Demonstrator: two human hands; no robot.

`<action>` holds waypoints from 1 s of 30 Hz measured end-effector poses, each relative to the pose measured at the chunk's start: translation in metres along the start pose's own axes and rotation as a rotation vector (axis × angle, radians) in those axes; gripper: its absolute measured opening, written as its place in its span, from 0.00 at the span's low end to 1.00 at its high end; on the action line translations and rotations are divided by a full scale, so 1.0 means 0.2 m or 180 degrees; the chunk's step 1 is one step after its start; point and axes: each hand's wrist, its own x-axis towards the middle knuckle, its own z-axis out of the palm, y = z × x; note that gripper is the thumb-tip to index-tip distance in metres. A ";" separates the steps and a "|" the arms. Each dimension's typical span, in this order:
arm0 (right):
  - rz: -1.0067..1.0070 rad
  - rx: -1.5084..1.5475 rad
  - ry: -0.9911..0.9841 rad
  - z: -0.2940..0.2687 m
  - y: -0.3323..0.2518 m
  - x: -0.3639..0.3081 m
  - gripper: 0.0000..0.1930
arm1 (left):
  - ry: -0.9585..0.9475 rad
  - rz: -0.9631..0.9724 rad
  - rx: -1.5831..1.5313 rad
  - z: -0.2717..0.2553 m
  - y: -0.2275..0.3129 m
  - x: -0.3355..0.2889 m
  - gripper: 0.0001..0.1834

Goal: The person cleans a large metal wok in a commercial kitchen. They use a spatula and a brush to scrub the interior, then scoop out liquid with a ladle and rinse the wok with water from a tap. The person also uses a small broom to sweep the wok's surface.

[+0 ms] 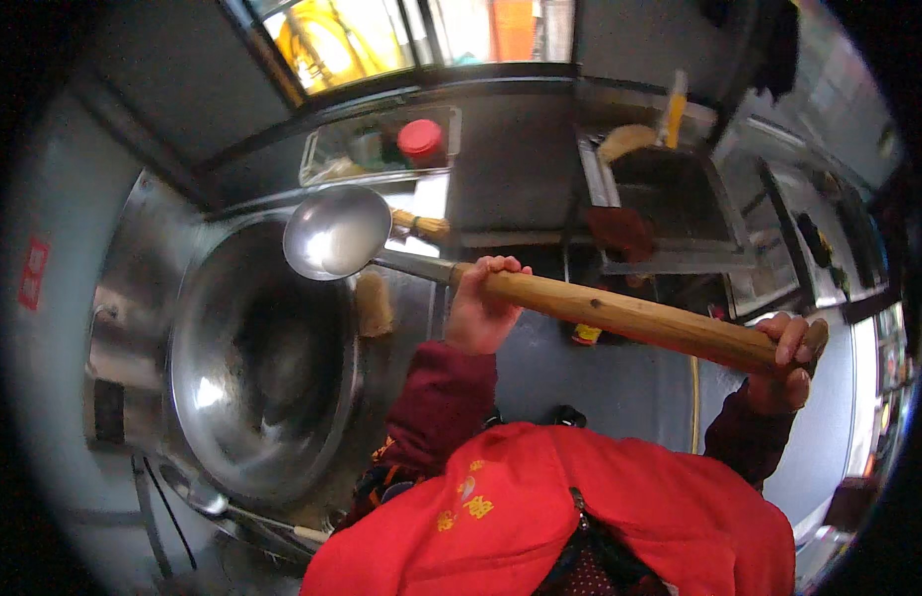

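- Left hand [478,306] is wrapped tight around the front end of the wooden handle [630,316], right where the wood meets the metal shaft.
- Right hand [791,360] has the far end of that same handle, fingers curled over the top — both hands are full of one tool.
- The tool is a big steel ladle [338,232], held up in the air, slanting from the right hand up to the bowl at upper left; the bowl looks bare and shiny.
- The ladle's bowl hangs over the upper right rim of the large steel wok [257,368], which sits low on the left.
- Behind, a metal tray [382,147] holds a red-lidded jar [421,139].
- To the right there's a dark sink [670,199].
- Red apron [560,517] fills the bottom edge.
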 end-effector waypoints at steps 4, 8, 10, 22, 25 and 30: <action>-0.0292 -0.0370 0.0293 -0.25 -0.24 -0.15 0.18 | -0.0205 -0.0406 0.0100 0.12 -0.35 0.13 0.06; -0.0381 -0.0951 0.0692 -0.45 -0.45 -0.32 0.18 | -0.0276 -0.0821 0.0322 0.22 -0.67 0.25 0.08; -0.0403 -0.1131 0.0898 -0.52 -0.53 -0.40 0.18 | -0.0292 -0.1209 0.0153 0.26 -0.82 0.29 0.09; -0.0575 -0.1072 0.2597 -0.87 -0.68 -0.79 0.11 | 0.0055 -0.2440 0.0941 0.25 -1.50 0.47 0.12; -0.0612 -0.0793 0.2830 -0.96 -0.68 -0.88 0.09 | 0.0311 -0.2380 0.1239 0.23 -1.60 0.48 0.13; -0.0394 -0.0632 0.2906 -1.08 -0.66 -0.93 0.09 | 0.0299 -0.2190 0.1260 0.21 -1.60 0.45 0.13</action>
